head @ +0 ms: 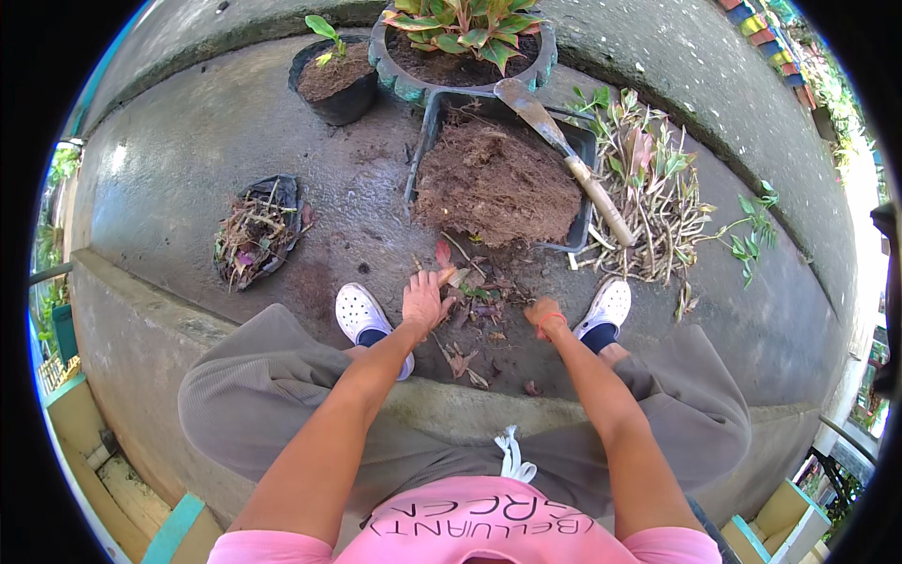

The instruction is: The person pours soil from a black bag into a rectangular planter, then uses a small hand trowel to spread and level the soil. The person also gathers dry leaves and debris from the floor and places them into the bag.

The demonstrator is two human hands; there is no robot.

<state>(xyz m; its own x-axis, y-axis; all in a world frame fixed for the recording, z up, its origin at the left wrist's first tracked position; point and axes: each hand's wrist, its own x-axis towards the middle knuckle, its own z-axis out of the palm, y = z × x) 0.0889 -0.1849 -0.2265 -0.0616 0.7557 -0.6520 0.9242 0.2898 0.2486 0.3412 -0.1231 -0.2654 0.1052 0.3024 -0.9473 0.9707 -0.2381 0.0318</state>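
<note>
Low over the wet concrete, my left hand (425, 302) is palm down, thumb apart from the fingers. A dry brown leaf (447, 275) lies at its fingertips; I see nothing gripped. My right hand (544, 316), below an orange-red wristband (550, 321), has curled fingers near the ground beside my right shoe. Whether it holds anything is hidden. Between the hands spreads a litter of fallen leaves (485, 310), with a red leaf (443, 252) at its far side. Beyond them stands a black plastic tray (414, 169) heaped with brown fibrous soil (497, 183).
A wooden-handled machete-like blade (535, 116) rests across the tray's right side. Right of it lie cut leafy stems (648, 204). At left is a black bag of plant scraps (257, 229). Behind stand a black potted seedling (335, 84) and a round planter (409, 88). White clogs (359, 310) flank the litter.
</note>
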